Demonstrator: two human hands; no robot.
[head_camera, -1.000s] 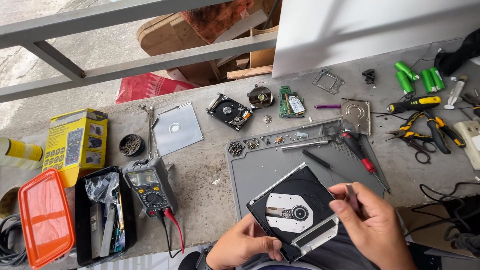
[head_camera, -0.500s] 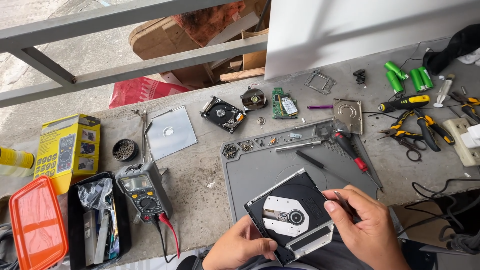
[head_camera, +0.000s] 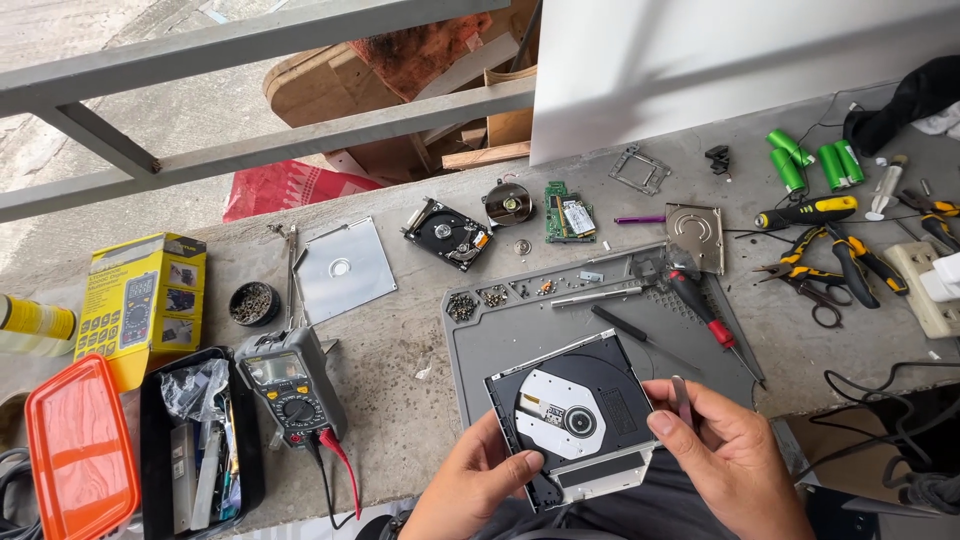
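Observation:
A slim black optical disc drive with a silver inner plate is held over the front edge of a grey work mat. My left hand grips its lower left corner, thumb on top. My right hand pinches the drive's right edge, with a thin metal tool sticking up between its fingers. A red-handled screwdriver and a black one lie on the mat just beyond.
An opened hard drive, a green circuit board, a metal cover plate, a multimeter with red lead, a yellow box, an orange-lidded case, pliers and green battery cells cover the concrete bench.
The view has shifted slightly; both hands stay on the drive, which has turned a little and moved down-right. The right hand's fingers have slid along its right edge.

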